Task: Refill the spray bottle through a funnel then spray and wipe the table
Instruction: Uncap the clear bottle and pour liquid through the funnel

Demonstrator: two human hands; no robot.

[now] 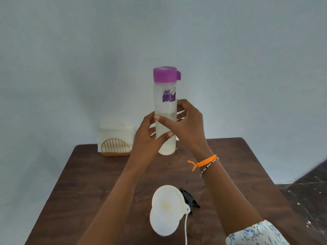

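Both your left hand and right hand wrap the clear purple-capped water bottle, upright above the tabletop; the white plastic funnel waits below your wrists, nearer you.

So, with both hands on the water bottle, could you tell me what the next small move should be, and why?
Probably open the purple cap. The left hand and right hand hold the clear water bottle upright above the table with its cap closed, while the white funnel already sits in the spray bottle below, so nothing can pour until the cap comes off.
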